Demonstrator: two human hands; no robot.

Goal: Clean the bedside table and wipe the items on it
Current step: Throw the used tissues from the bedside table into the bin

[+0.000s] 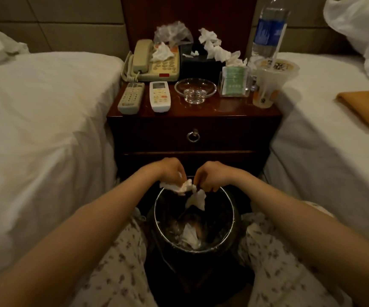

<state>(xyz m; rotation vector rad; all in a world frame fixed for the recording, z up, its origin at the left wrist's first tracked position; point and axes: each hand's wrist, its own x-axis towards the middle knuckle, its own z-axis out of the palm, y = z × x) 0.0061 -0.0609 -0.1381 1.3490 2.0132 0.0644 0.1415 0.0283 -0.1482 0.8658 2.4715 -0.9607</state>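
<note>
My left hand (pixel 169 170) is closed on a crumpled white tissue (pixel 180 187) over the far rim of a round black waste bin (pixel 157 218) on the floor. My right hand (pixel 210 177) pinches another white tissue (pixel 196 200) that hangs into the bin. A third tissue (pixel 190 237) lies at the bin's bottom. Behind stands the dark wooden bedside table (pixel 223 107). It carries a beige phone (pixel 152 63) with a tissue on it, loose tissues (pixel 214 46), a black tissue box (pixel 199 63), two remotes (pixel 131 97) (pixel 160 96), a glass dish (pixel 195 89), a drink cup (pixel 267 83) and a water bottle (pixel 269 29).
White beds flank the table, the left bed (pixel 46 118) and the right bed (pixel 325 129). An orange folded cloth (pixel 367 107) lies on the right bed. A clear card holder (pixel 234 82) stands on the table. My knees in patterned trousers sit either side of the bin.
</note>
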